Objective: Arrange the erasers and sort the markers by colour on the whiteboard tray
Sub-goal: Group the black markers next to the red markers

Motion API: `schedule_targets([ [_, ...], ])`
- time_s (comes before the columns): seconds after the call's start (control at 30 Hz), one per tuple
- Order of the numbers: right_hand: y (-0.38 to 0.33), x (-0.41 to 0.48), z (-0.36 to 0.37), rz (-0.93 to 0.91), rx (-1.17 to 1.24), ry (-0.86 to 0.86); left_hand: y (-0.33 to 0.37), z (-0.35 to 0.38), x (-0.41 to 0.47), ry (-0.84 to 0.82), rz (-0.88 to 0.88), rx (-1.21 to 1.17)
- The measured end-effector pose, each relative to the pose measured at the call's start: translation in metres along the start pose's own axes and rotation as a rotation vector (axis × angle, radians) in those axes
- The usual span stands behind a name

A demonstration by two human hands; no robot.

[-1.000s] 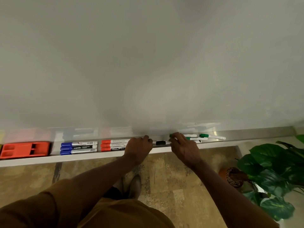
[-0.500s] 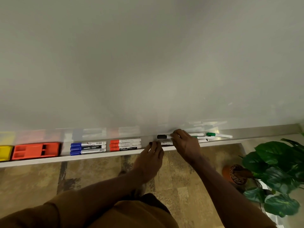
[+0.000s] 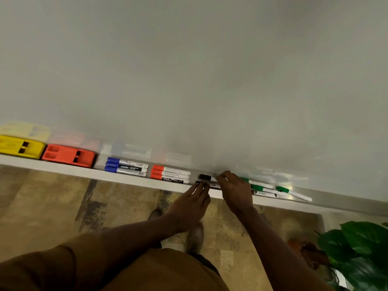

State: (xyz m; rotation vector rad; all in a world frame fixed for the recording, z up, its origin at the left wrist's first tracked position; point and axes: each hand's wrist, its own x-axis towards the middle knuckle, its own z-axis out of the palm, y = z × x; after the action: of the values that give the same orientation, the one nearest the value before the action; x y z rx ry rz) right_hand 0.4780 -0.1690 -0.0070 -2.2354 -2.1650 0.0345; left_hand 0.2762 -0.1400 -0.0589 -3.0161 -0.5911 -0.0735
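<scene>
Judged well along: at left of frame, yellow eraser [image 3: 21,147] touching orange eraser [image 3: 69,155] on the whiteboard tray [image 3: 130,179], then blue markers [image 3: 126,169] and red markers [image 3: 170,174] grouped in neat rows. Still left near centre: black markers [image 3: 205,177] under both hands, left hand [image 3: 191,203] with fingers [image 3: 200,186] extended and nearly flat against the front one, gripping nothing, right hand [image 3: 234,191] curled down onto a barrel, grip not clear; green markers [image 3: 259,184] lying splayed to the right. Seen as tight: narrow tray, open front lip, bare room only at far right.
</scene>
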Motion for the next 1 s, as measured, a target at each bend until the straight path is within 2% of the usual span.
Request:
schedule_targets([
  [0.4, -0.005, 0.002, 0.011, -0.035, 0.111, -0.106, 0.032, -0.014, -0.011, -0.168, -0.229, 0.024],
  [0.7, 0.002, -0.002, 0.008, -0.052, 0.190, -0.043, 0.043, -0.024, 0.004, -0.285, -0.361, -0.038],
  [0.87, 0.038, -0.023, -0.001, 0.053, 0.229, 0.053, 0.046, -0.023, 0.008, -0.294, -0.394, -0.090],
  [1.0, 0.088, -0.048, -0.001, 0.087, 0.190, 0.040, 0.047, -0.022, 0.005, -0.284, -0.407, -0.100],
])
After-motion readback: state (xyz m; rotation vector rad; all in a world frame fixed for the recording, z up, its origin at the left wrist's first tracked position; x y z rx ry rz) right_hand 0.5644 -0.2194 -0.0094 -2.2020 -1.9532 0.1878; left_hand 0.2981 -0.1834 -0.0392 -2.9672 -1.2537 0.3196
